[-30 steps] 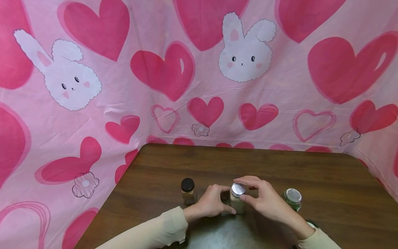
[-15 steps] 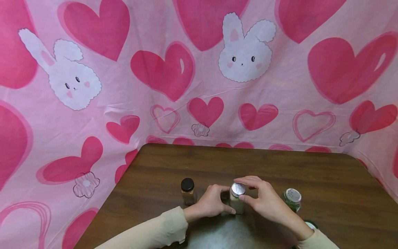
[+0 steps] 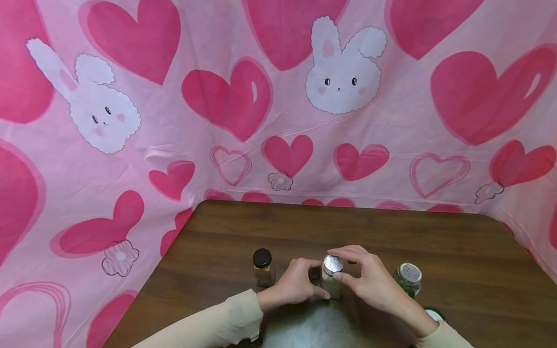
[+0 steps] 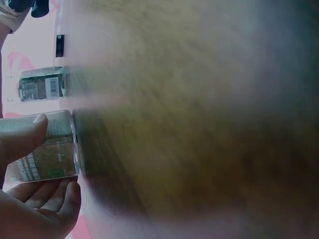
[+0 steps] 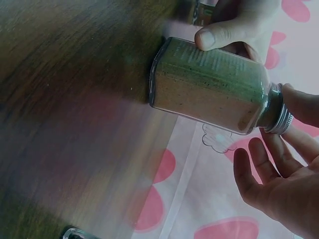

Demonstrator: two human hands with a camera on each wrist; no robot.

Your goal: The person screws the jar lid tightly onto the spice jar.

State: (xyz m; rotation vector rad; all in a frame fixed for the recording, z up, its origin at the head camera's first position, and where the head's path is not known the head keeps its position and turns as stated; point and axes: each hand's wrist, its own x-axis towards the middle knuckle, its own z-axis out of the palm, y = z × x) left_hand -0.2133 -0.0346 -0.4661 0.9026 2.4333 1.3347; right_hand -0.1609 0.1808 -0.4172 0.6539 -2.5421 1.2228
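Note:
A square glass spice jar (image 3: 332, 289) with tan powder stands upright near the middle of the table. My left hand (image 3: 297, 282) grips its body low down, with the thumb on the near side and fingers behind. My right hand (image 3: 370, 279) pinches the silver metal lid (image 3: 333, 264) between thumb and fingers. In the right wrist view the jar (image 5: 209, 84) shows its powder, and the lid (image 5: 283, 117) sits on its neck. The left wrist view shows the left thumb (image 4: 30, 137) across the printed label.
Left of the hands stands a jar with a black cap (image 3: 263, 261). On the right is a jar of green flakes with a perforated silver top (image 3: 410, 273). A round dark-rimmed lid (image 3: 435, 315) lies by the right wrist. A pink heart-print cloth (image 3: 278, 106) hangs behind the table (image 3: 243, 222).

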